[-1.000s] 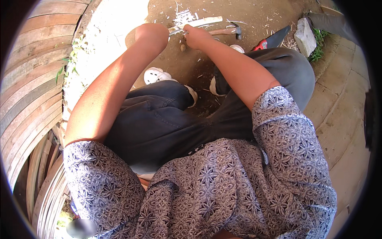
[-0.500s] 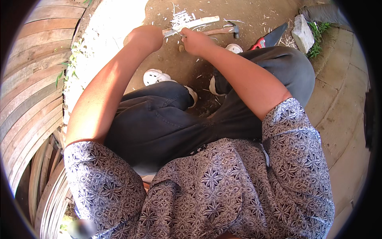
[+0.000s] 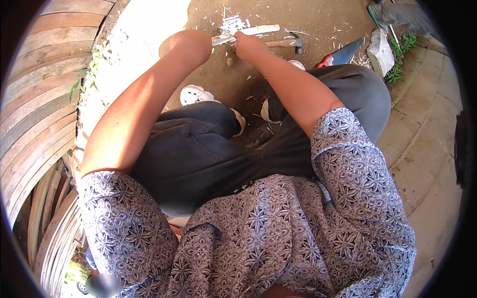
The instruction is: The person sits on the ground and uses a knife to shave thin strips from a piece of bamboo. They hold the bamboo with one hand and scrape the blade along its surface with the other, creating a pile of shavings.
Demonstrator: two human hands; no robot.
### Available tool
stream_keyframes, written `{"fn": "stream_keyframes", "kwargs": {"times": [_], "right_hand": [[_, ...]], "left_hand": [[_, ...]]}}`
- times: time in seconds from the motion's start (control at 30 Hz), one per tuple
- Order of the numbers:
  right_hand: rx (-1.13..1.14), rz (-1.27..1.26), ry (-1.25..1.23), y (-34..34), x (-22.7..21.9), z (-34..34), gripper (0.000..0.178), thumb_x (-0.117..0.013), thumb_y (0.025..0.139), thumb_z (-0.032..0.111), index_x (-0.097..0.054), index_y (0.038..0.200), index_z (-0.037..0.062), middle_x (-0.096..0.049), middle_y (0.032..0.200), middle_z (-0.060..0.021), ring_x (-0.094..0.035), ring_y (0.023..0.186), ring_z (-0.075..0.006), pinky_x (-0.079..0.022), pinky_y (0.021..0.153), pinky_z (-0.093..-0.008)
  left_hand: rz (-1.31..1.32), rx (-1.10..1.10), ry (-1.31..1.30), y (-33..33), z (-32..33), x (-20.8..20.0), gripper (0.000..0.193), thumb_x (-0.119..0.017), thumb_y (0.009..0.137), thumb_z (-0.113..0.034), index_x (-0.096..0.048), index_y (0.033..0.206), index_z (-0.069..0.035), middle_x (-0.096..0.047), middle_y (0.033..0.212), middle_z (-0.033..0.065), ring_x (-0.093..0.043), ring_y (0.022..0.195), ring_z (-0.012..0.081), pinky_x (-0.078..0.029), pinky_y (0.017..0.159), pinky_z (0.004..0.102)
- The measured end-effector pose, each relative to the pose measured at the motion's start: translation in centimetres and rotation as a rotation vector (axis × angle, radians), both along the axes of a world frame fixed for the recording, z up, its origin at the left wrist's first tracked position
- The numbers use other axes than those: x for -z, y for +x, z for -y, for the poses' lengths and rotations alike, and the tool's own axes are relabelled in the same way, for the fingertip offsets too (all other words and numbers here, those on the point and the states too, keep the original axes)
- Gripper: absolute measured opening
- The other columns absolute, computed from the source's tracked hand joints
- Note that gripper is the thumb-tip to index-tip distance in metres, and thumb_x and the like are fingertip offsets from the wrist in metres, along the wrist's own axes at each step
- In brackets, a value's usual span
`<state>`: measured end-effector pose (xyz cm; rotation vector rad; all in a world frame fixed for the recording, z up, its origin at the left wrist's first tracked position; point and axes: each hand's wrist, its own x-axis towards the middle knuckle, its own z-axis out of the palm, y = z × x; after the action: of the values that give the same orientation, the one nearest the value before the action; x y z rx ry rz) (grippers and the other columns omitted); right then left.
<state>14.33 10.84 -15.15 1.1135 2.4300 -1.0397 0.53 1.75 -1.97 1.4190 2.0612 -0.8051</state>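
My left hand [image 3: 193,45] is closed around the near end of a pale wooden strip [image 3: 261,30], which slants away to the right. Just right of it, my right hand [image 3: 250,47] is closed against the strip. A thin dark edge shows by its fingertips, too small to name. The backs of both hands hide most of the fingers. White shavings [image 3: 232,24] are heaped on the ground just beyond the strip. A claw hammer [image 3: 283,43] with a wooden handle lies beyond my right hand, its dark head to the right.
A saw [image 3: 343,53] with a red handle lies beyond my right knee. Next to it are a pale stone block [image 3: 380,52] and grass [image 3: 400,57]. Wooden slats [image 3: 44,94] curve along the left, and paving [image 3: 422,119] runs along the right. A white shoe [image 3: 195,94] shows below my hands.
My right hand has shifted slightly right and my right elbow has drawn inward. My left hand stays at the strip's end. The view has shifted a little, and a green-edged item now shows at the top right.
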Motion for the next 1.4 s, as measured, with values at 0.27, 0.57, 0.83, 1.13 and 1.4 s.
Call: {"fn": "stream_keyframes", "kwargs": {"times": [0.27,0.57,0.83,1.13,1.4], "right_hand": [[0.001,-0.08,-0.121,1.7,-4.6,1.8,0.034,-0.055,0.098,0.025,-0.056,0.13,0.0134,-0.07,0.109,-0.0213,-0.066,0.106,-0.0401,-0.052,0.089,-0.0497],[-0.03,-0.023,-0.084,0.6,-2.2,1.7,0.031,-0.056,0.097,0.023,-0.057,0.125,0.01,-0.069,0.11,-0.0217,-0.066,0.108,-0.0399,-0.051,0.09,-0.0516],[0.061,-0.022,-0.104,0.6,-2.4,1.7,0.035,-0.05,0.101,0.028,-0.055,0.129,0.009,-0.069,0.113,-0.0217,-0.065,0.11,-0.0391,-0.05,0.093,-0.0504],[0.005,-0.175,-0.082,1.6,-4.2,3.1,0.03,-0.054,0.1,0.026,-0.056,0.127,0.0135,-0.07,0.099,-0.0234,-0.067,0.097,-0.0429,-0.051,0.084,-0.0508],[-0.022,-0.058,-0.061,-0.2,-0.9,1.5,0.03,-0.055,0.099,0.025,-0.055,0.125,0.0097,-0.069,0.107,-0.0222,-0.066,0.105,-0.0401,-0.053,0.087,-0.0495]], "left_hand": [[-0.012,-0.017,-0.032,-0.8,-0.1,0.2,0.041,-0.046,0.103,-0.038,-0.074,0.103,-0.008,-0.073,0.091,0.0096,-0.072,0.087,0.0263,-0.058,0.076,0.046],[0.032,-0.036,-0.027,-0.9,-0.1,0.5,0.041,-0.046,0.102,-0.037,-0.073,0.106,-0.006,-0.073,0.092,0.011,-0.072,0.089,0.0285,-0.058,0.076,0.0465],[0.043,-0.065,-0.033,-0.9,0.1,0.1,0.042,-0.045,0.102,-0.039,-0.073,0.106,-0.007,-0.073,0.095,0.0108,-0.072,0.09,0.0289,-0.057,0.079,0.0461],[0.077,-0.071,-0.036,-2.1,0.0,0.7,0.044,-0.045,0.101,-0.04,-0.073,0.105,-0.006,-0.073,0.094,0.0111,-0.072,0.09,0.0289,-0.056,0.083,0.0465],[0.054,-0.054,0.004,-1.7,0.3,1.1,0.042,-0.046,0.101,-0.039,-0.072,0.104,-0.007,-0.073,0.095,0.0123,-0.072,0.089,0.0293,-0.057,0.079,0.0469]]}}
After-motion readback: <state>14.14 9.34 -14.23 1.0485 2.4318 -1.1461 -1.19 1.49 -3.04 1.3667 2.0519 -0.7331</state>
